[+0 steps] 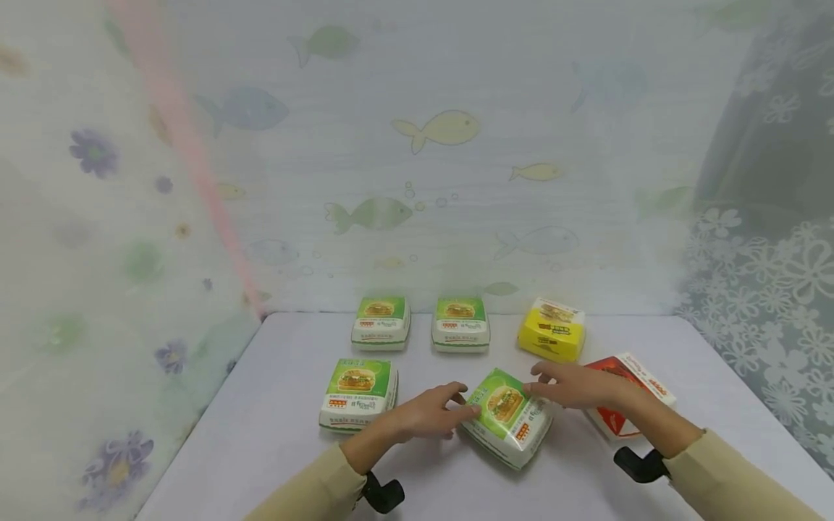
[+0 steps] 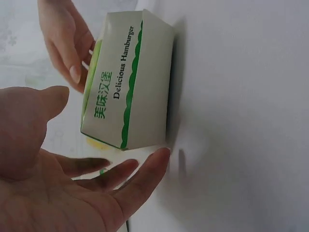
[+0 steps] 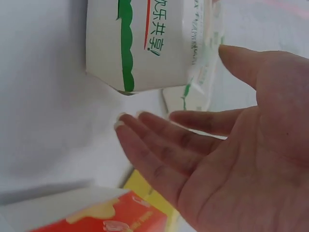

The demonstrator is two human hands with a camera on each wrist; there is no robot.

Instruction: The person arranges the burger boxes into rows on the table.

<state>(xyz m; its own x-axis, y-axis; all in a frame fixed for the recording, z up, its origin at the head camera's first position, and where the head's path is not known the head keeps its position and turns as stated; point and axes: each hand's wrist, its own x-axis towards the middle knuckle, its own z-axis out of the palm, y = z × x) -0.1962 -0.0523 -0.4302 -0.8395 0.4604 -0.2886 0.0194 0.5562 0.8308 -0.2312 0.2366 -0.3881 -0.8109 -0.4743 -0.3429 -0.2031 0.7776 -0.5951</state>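
A green and white hamburger box (image 1: 504, 420) sits turned at an angle on the table, between both hands. My left hand (image 1: 430, 414) is at its left side, with relaxed, spread fingers; the left wrist view shows a gap between the palm and the box's printed side (image 2: 128, 79). Across from it, my right hand (image 1: 568, 383) is at the box's upper right, palm toward it. In the right wrist view the fingers (image 3: 159, 145) are extended and stand apart from the box wall (image 3: 145, 53). Neither hand grips the box.
Another green hamburger box (image 1: 358, 394) lies left of the left hand. Two more green boxes, one left (image 1: 381, 323) and one middle (image 1: 460, 324), stand at the back near a yellow box (image 1: 552, 329). A red and white box (image 1: 641, 383) is partly behind the right forearm.
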